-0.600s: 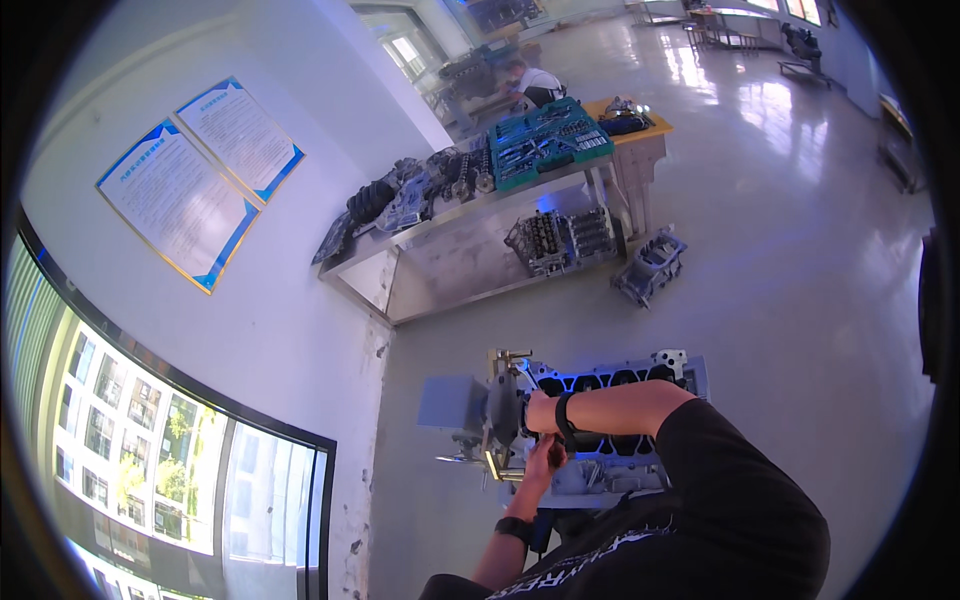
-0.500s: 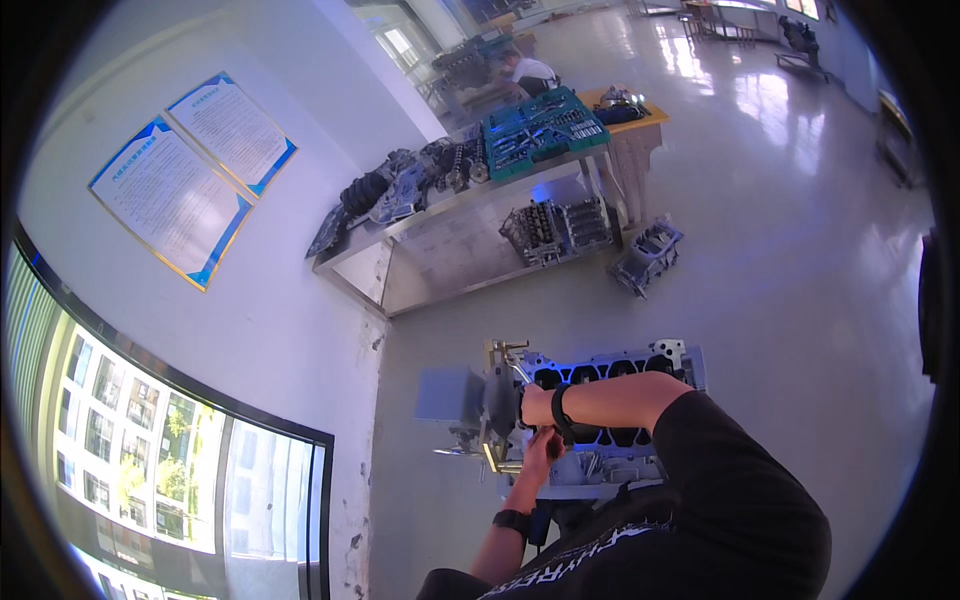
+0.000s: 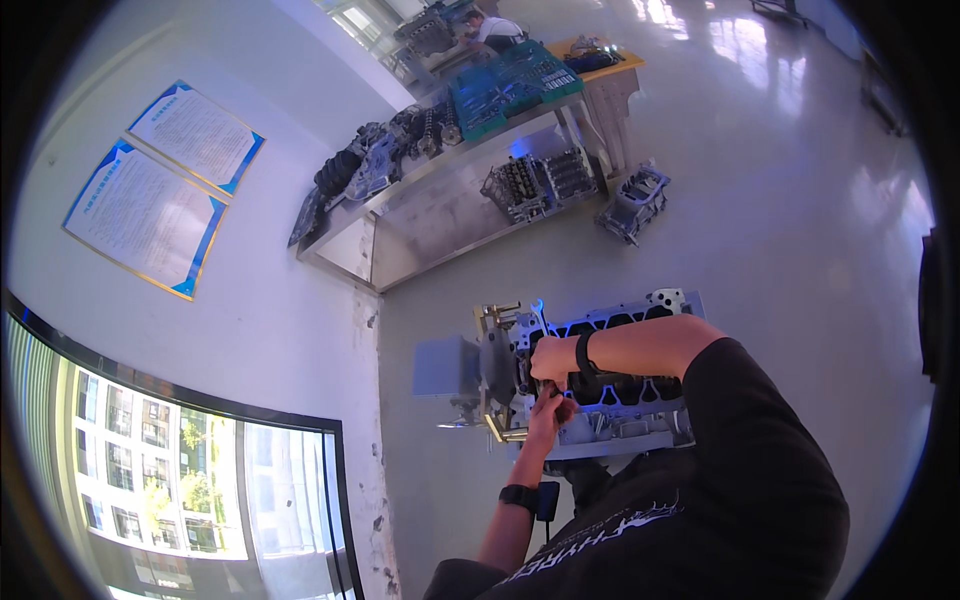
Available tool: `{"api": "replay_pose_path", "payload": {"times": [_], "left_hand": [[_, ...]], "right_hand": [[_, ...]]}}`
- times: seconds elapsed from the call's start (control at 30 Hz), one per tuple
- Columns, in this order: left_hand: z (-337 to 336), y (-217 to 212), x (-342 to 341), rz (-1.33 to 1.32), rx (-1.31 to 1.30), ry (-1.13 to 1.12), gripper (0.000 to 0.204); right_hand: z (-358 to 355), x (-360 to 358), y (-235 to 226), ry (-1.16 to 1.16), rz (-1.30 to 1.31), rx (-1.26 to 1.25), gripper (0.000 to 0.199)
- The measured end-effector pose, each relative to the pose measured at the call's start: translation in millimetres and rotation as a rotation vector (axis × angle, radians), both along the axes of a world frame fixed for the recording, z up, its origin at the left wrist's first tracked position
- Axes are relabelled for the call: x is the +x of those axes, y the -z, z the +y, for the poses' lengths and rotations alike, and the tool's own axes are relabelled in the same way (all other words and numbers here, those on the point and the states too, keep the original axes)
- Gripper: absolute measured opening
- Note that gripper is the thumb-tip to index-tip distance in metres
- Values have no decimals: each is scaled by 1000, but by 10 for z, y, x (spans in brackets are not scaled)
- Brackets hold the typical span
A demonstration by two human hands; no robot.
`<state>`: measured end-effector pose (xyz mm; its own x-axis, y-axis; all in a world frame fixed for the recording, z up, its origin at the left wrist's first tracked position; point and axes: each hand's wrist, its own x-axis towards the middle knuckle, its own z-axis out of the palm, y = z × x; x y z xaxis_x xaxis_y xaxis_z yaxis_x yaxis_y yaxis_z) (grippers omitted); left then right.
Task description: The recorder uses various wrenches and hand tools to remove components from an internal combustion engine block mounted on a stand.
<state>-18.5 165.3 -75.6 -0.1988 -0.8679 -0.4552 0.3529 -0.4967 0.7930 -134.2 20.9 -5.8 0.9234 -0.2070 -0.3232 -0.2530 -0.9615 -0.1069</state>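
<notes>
My right hand [image 3: 552,362] is closed around a wrench [image 3: 540,314], whose bright open end sticks up past the fist toward the far side. Beneath both hands lies an engine block [image 3: 664,300] with a row of dark cylinder openings. My left hand [image 3: 546,416] is just nearer to me, fingers curled close under the right hand. Whatever those fingers hold is hidden. Both hands are over the block's left end, beside a stand's brass-coloured bracket [image 3: 484,325].
A grey box [image 3: 445,367] juts left of the block. Beyond, a metal bench [image 3: 335,240] carries engine parts and a green tool case [image 3: 515,88]. Another engine part [image 3: 635,203] lies on the floor. A person [image 3: 493,33] works at the back. A window [image 3: 165,470] is at left.
The wrench has swung from leaning left to nearly straight away from me. My right hand has shifted rightward along the block, the left staying close to it. The whole view has shifted slightly.
</notes>
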Motion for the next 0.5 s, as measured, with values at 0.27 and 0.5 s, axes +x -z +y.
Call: {"api": "replay_pose_path", "payload": {"times": [0.27, 0.5], "left_hand": [[-87, -37, -156, -75, -52, -122, 32], [-354, 118, 20, -199, 2, 13, 39]], "right_hand": [[432, -238, 152, 634, -115, 115, 24], [861, -256, 81, 1180, -420, 626, 20]]}}
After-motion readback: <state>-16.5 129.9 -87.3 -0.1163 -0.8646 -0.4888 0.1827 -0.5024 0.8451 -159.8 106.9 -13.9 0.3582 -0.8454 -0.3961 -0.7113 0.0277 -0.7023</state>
